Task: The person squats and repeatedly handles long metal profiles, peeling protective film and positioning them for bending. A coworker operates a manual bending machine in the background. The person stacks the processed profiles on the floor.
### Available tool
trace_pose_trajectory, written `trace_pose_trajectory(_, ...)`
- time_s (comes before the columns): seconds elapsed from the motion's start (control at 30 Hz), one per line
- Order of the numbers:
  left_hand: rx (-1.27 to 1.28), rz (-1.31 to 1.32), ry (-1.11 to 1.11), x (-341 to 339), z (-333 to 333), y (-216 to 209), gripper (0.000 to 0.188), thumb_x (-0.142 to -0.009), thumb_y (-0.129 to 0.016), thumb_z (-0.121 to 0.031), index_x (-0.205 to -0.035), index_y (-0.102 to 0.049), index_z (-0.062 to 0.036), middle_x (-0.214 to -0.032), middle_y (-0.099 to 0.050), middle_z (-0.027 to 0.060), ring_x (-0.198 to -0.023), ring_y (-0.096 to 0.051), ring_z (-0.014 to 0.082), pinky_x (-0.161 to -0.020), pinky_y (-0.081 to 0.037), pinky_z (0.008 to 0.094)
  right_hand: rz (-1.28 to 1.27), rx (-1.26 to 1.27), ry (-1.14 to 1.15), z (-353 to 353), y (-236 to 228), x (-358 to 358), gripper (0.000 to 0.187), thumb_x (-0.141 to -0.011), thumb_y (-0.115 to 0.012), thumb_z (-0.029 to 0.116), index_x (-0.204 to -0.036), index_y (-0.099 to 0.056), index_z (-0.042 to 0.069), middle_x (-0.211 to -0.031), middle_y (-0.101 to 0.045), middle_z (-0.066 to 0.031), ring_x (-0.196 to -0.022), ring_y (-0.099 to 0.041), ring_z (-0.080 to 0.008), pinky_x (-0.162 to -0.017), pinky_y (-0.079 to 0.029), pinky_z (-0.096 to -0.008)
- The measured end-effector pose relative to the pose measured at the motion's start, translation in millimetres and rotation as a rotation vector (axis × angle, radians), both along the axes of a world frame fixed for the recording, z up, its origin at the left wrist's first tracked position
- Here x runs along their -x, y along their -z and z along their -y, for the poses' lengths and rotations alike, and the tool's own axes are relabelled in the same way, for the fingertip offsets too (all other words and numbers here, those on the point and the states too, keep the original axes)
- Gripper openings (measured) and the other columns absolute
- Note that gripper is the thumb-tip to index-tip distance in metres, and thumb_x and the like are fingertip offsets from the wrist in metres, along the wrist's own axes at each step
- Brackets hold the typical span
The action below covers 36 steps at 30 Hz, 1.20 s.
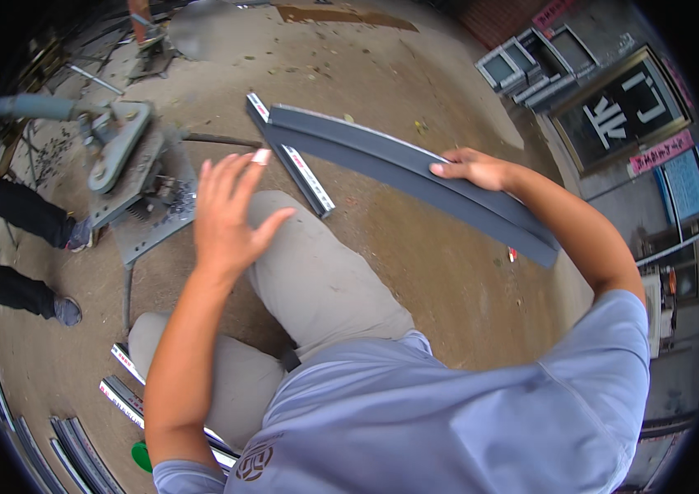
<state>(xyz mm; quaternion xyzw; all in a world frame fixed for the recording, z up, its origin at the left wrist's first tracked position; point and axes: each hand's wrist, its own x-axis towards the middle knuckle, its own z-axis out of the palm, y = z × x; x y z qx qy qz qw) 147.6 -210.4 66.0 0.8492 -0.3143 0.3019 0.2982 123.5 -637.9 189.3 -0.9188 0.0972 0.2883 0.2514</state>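
Note:
A long dark grey metal profile (366, 160) hangs in front of me, sloping down from upper left to lower right. My right hand (477, 169) grips its upper edge right of the middle, thumb on the near face and fingers behind. My left hand (234, 206) is raised near the profile's left end, fingers spread and nothing in it; what looks like a pale wrap covers one fingertip. Beyond my knee, a shorter profile with a white printed strip (304, 173) lies on the ground, partly hidden behind the held one.
A grey lever press or punch (123, 156) stands at left on a metal plate. Past it, another person's dark-trousered legs (24, 214) show. More profiles (77, 449) lie at lower left, near a green round object (142, 455). Window frames (530, 62) lean at upper right.

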Motion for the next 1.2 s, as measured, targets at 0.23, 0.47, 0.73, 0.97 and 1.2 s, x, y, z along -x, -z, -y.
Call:
trace_pose_trajectory(0.23,-0.033,-0.187,-0.069,36,-66,2,0.064,-0.080,-0.089,-0.021,-0.139,-0.067,-0.0072,-0.132,-0.071,0.0124,-0.132,-0.060,0.0392,-0.122,-0.036,0.0574,0.121,-0.214,0.113,47,107,-32,0.076,-0.099,-0.060,0.069,-0.124,-0.071,-0.002,-0.110,-0.075,-0.0138,-0.101,-0.071,-0.0210,-0.093,-0.056,-0.0364)
trace_pose_trajectory(0.47,-0.337,-0.421,-0.528,156,-148,-2,0.060,-0.082,-0.083,-0.018,-0.139,-0.067,-0.0059,-0.133,-0.067,0.0159,-0.138,-0.054,0.0422,-0.124,-0.032,0.0608,0.320,-0.039,0.145,57,220,-84,0.086,-0.094,-0.062,0.075,-0.129,-0.067,-0.004,-0.113,-0.076,-0.0222,-0.109,-0.073,-0.0313,-0.099,-0.054,-0.0430)
trace_pose_trajectory(0.73,-0.128,-0.565,-0.791,245,-171,4,0.055,-0.096,-0.065,-0.024,-0.146,-0.061,-0.0012,-0.156,-0.051,0.0267,-0.144,-0.047,0.0455,-0.122,-0.032,0.0550,0.373,0.291,0.160,28,345,-163,0.087,-0.094,-0.055,0.077,-0.134,-0.061,0.000,-0.124,-0.071,-0.0302,-0.120,-0.067,-0.0470,-0.101,-0.052,-0.0531)
trace_pose_trajectory(0.97,-0.092,-0.645,-0.883,250,-187,12,0.051,-0.101,-0.053,-0.020,-0.146,-0.059,0.0028,-0.156,-0.049,0.0313,-0.144,-0.048,0.0466,-0.123,-0.031,0.0544,0.346,0.285,0.217,-6,418,-250,0.084,-0.096,-0.054,0.075,-0.135,-0.060,0.000,-0.126,-0.071,-0.0286,-0.120,-0.068,-0.0455,-0.102,-0.052,-0.0535)
trace_pose_trajectory(1.2,-0.108,-0.721,-0.911,243,-192,10,0.053,-0.105,-0.050,-0.028,-0.147,-0.057,0.0036,-0.158,-0.048,0.0296,-0.147,-0.045,0.0439,-0.124,-0.029,0.0522,0.376,0.275,0.240,-32,475,-322,0.081,-0.096,-0.056,0.073,-0.132,-0.061,0.000,-0.129,-0.070,-0.0278,-0.122,-0.066,-0.0454,-0.103,-0.052,-0.0534)
